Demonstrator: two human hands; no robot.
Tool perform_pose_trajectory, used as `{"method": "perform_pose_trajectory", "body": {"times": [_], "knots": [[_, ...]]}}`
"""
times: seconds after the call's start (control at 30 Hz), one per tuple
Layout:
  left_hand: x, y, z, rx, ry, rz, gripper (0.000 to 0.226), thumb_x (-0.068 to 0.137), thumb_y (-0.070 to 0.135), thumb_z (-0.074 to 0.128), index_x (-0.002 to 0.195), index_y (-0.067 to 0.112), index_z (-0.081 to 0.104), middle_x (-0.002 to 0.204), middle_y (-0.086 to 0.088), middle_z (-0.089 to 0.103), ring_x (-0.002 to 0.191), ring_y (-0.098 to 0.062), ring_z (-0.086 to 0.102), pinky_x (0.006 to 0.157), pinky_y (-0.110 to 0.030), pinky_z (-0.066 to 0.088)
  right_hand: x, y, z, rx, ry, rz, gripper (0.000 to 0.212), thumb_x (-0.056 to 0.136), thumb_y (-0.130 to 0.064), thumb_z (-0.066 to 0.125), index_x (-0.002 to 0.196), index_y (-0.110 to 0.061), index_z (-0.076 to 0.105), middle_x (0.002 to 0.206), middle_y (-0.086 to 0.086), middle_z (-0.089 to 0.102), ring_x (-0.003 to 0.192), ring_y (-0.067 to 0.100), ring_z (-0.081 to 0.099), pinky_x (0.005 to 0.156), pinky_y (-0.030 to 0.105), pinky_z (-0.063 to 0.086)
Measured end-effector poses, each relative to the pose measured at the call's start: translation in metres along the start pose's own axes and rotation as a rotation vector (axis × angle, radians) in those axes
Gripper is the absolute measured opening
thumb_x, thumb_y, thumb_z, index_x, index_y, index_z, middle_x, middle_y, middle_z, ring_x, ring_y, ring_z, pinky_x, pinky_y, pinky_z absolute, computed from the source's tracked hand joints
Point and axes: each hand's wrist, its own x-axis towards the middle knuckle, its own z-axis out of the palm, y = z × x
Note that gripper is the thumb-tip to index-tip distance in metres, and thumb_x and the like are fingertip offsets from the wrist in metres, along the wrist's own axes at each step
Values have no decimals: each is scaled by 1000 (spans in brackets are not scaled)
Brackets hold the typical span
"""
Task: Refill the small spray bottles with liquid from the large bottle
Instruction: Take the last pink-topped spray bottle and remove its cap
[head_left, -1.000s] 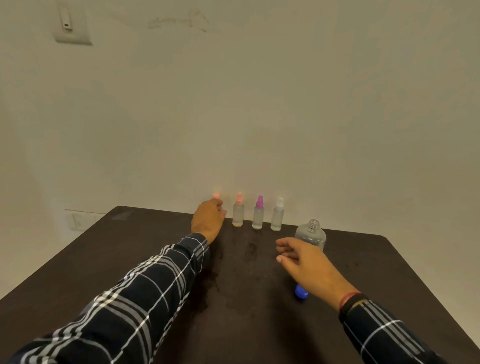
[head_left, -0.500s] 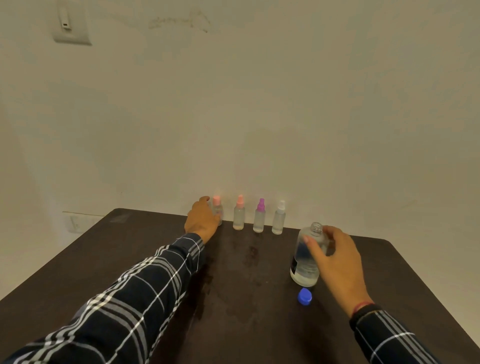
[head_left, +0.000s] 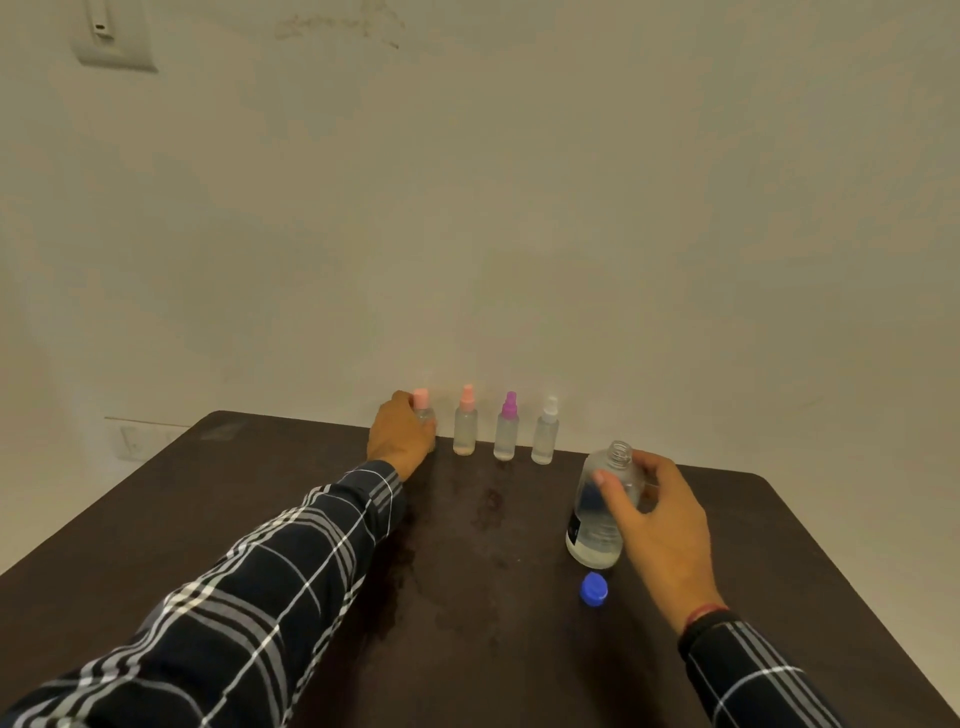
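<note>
Several small clear spray bottles stand in a row at the table's far edge. My left hand (head_left: 402, 436) grips the leftmost one, a pink-capped bottle (head_left: 422, 404), mostly hidden behind my fingers. To its right stand another pink-capped bottle (head_left: 465, 423), a purple-capped bottle (head_left: 506, 428) and a white-capped bottle (head_left: 545, 434). The large clear bottle (head_left: 597, 519) stands upright and uncapped at the right, partly filled. My right hand (head_left: 654, 525) curls around its upper part. Its blue cap (head_left: 594, 588) lies on the table just in front.
The dark brown table (head_left: 260, 519) meets a pale wall at its far edge. A wall socket (head_left: 132, 441) sits low at the left and a switch plate (head_left: 111, 36) high up. Faint wet smears mark the table's middle (head_left: 491, 501).
My right hand moved from in front of the large bottle to its right side and closed around it. My left hand settled around the leftmost pink-capped bottle.
</note>
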Motion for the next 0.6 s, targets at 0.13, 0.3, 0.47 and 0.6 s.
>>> {"method": "perform_pose_trajectory", "body": {"times": [0.13,0.3,0.47,0.6], "knots": [[-25,-2,-23,15,-22,92,37,91,36,68,120,18,56,113,-2,62,98,-21,62,86,-37,55,-3,-4,0,-2,-5,-1,54,86,-47,70,133,-27,50,122,-12,55,110,9,55,98,33,49],[-89,-3,-47,-39,-86,143,37,89,34,72,119,20,57,110,3,62,98,-17,62,88,-33,54,-11,-10,3,-1,-1,-21,49,92,-42,66,134,-23,49,124,-7,58,113,14,57,98,32,47],[-151,-3,-65,-121,-158,187,41,88,35,74,124,25,56,113,10,61,99,-8,62,87,-24,51,-14,-16,-6,-2,-60,77,80,87,-50,70,150,-21,31,149,4,45,134,25,47,108,40,42],[-185,-5,-76,-137,-279,219,46,87,36,76,127,27,53,113,13,62,97,-5,64,86,-21,53,-51,-32,-7,-14,310,-18,52,92,-54,58,134,-25,45,134,-1,52,119,18,54,98,40,51]]}}
